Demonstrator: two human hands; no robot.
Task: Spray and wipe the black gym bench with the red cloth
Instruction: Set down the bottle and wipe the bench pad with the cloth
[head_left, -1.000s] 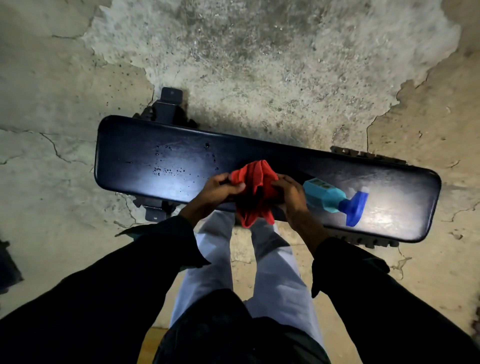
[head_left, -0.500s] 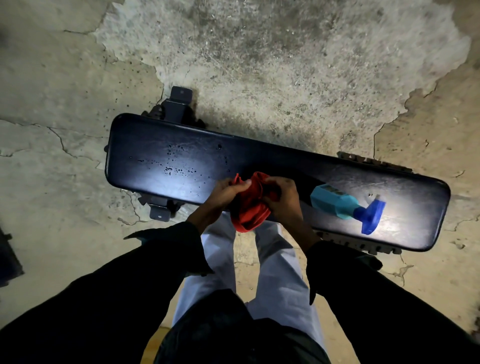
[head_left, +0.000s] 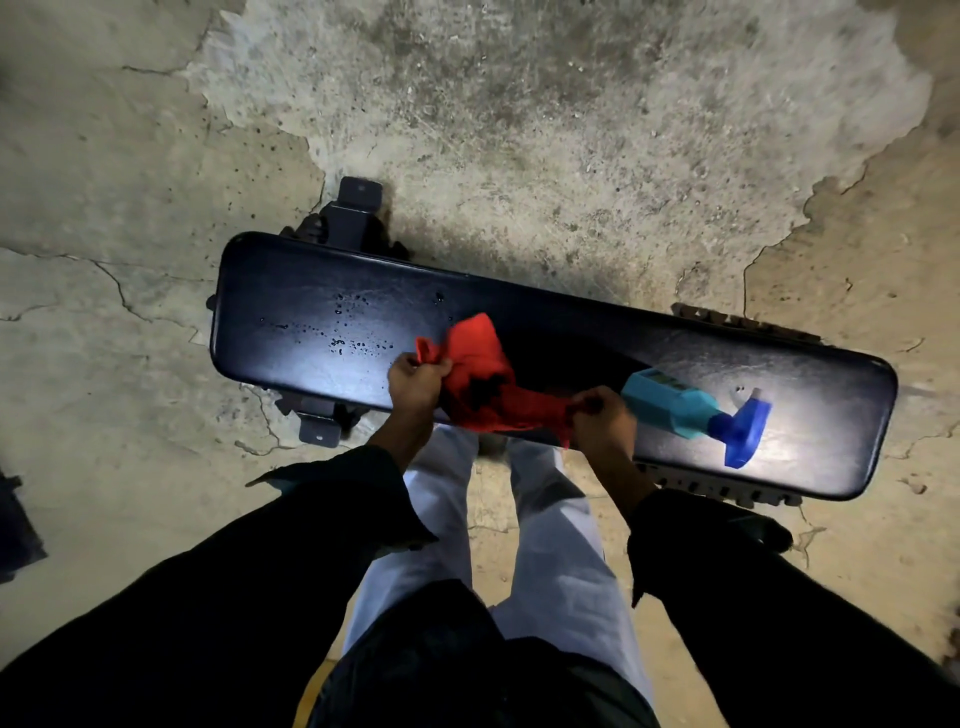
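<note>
The black gym bench (head_left: 597, 332) lies across the middle of the view, with spray droplets (head_left: 353, 332) on its left half. The red cloth (head_left: 483, 374) is stretched over the bench's near edge. My left hand (head_left: 413, 382) pinches the cloth's left end. My right hand (head_left: 602, 421) pinches its right end. A teal spray bottle (head_left: 675, 402) with a blue trigger head lies on its side on the bench, just right of my right hand.
Cracked, patchy concrete floor (head_left: 519, 130) surrounds the bench. Bench feet (head_left: 356, 208) stick out at the far and near left. My legs in light trousers (head_left: 550, 525) stand against the bench's near side. A dark object (head_left: 15, 525) sits at the left edge.
My hands have moved apart, pulling the bunched red cloth open into a wider strip over the bench's near edge. The bottle has not moved.
</note>
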